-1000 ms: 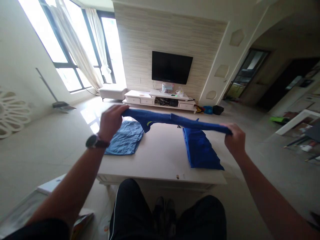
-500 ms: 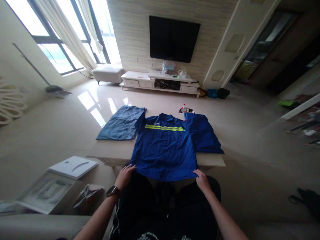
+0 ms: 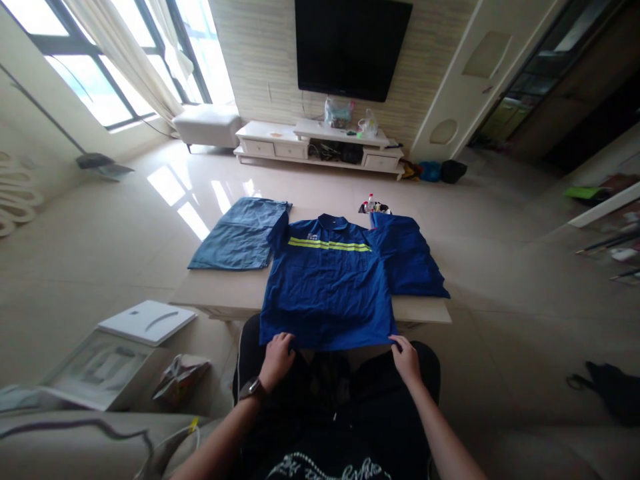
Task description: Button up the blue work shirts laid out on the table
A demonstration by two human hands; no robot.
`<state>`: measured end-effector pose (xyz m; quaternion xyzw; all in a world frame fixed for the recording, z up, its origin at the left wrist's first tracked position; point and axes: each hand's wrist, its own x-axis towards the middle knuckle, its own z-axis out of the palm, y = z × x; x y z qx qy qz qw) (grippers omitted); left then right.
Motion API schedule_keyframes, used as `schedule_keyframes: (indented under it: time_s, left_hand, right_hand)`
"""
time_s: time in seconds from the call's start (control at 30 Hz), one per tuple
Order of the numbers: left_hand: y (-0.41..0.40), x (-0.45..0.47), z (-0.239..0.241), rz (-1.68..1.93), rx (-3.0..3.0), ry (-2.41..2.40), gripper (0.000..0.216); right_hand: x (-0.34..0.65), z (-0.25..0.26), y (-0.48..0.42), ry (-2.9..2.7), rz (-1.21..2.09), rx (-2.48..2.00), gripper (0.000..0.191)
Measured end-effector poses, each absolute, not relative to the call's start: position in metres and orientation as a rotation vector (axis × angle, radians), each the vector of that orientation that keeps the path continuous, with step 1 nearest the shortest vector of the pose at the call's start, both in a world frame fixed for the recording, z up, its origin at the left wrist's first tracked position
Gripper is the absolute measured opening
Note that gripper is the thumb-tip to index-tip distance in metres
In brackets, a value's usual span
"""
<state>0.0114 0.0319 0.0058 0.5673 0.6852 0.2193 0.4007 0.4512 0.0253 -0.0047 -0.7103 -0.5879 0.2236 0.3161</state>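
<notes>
Low table (image 3: 220, 300) is narrow: both hands (image 3: 277, 357) (image 3: 406, 360) pinch the shirt (image 3: 327, 287) hem, so I reckon tugging drags it off.

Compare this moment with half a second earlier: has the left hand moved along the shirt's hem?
Yes. The left hand has slid inward along the hem of the blue shirt, from its left corner toward the middle, judged against the table edge.

Blue shirt (image 3: 327, 287) with yellow-green stripe, black television (image 3: 350, 47)

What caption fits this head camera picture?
Both hands, left hand and right hand, pinch the hem of a blue yellow-striped work shirt.
</notes>
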Motion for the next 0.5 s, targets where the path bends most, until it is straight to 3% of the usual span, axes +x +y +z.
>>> schedule_keyframes:
  time_s: [0.17,0.3,0.5]
  left_hand:
    - [0.027,0.075,-0.022,0.638,0.208,1.443,0.01]
    - [0.029,0.101,-0.033,0.708,-0.026,1.377,0.018]
    - [0.042,0.111,-0.026,0.909,-0.192,1.304,0.006]
  right_hand:
    - [0.435,0.034,0.033,-1.555,0.55,-1.795,0.032]
    - [0.428,0.061,0.042,-1.594,0.536,-1.755,0.032]
    - [0.431,0.07,0.049,-1.615,0.51,-1.719,0.032]
